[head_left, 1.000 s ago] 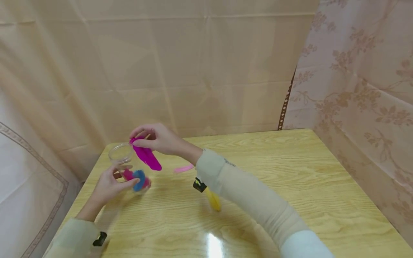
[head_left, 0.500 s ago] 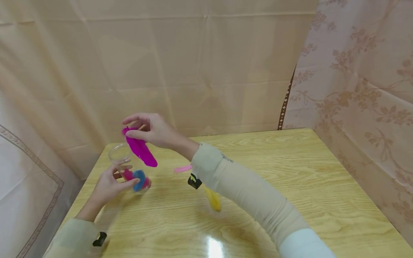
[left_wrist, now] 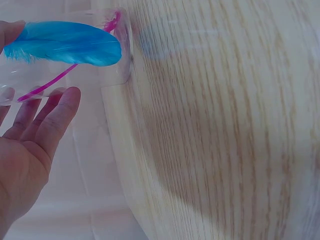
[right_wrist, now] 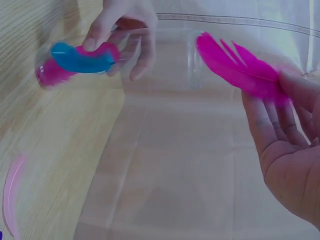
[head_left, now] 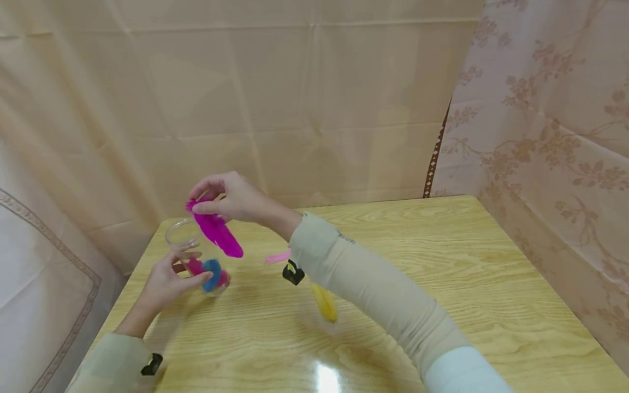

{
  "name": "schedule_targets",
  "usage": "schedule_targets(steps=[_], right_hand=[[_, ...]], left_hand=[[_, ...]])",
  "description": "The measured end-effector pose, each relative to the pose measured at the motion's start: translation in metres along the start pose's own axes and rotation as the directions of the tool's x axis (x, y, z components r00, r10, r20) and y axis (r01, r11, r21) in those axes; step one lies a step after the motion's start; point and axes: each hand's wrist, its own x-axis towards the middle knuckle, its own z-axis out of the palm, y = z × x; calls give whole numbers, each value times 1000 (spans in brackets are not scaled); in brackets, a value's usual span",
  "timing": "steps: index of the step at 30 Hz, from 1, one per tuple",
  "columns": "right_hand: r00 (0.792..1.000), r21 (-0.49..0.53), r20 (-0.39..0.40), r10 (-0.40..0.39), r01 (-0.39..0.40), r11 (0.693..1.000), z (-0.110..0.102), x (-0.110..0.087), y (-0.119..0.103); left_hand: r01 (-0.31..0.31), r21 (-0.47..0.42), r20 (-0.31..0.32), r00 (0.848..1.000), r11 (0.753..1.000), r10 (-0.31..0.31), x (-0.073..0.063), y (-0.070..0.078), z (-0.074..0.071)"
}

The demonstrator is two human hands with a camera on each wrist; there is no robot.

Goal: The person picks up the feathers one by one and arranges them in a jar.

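My left hand [head_left: 169, 284] grips a tall clear jar [right_wrist: 170, 62] that stands on the wooden table at the left. Through its wall a blue feather [left_wrist: 75, 44] and deep pink feathers [right_wrist: 55, 75] show inside. My right hand [head_left: 238, 199] pinches a magenta feather [head_left: 216, 232] near its fluffy end, between thumb and fingers. The feather hangs in the air just above and to the right of the jar's round mouth, its broad end sloping down right. In the right wrist view its tip is close to the jar's rim; whether they touch I cannot tell.
A light pink feather [head_left: 277, 257] and a yellow feather [head_left: 324, 303] lie on the table [head_left: 417, 262], both close to or partly under my right forearm. Cloth curtains [head_left: 314, 109] hang behind the table and at both sides.
My right hand, with the magenta feather, has risen and shifted slightly left, then dipped a little over the last half second. The left hand and the jar stay in place.
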Motion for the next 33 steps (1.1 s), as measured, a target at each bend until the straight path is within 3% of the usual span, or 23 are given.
schedule_targets(steps=[5,10,17,25,33], right_hand=[[997,157,-66,49,-38,987,4,5,-3],[991,288,-132,26,13,957,7,9,-8],[970,315,-239,-34,111,943,13,12,-11],[943,338,-331,-47,165,927,22,13,-5],[932,321,-353,-88,209,924,31,15,5]], left_hand=[[11,-1,-1,1000,1000,-11,1,0,-1],[22,-1,3,1000,1000,-22,0,0,-1],[40,9,10,999,999,-40,1,0,-1],[53,15,11,999,998,-54,1,0,0],[46,9,8,999,999,-46,1,2,1]])
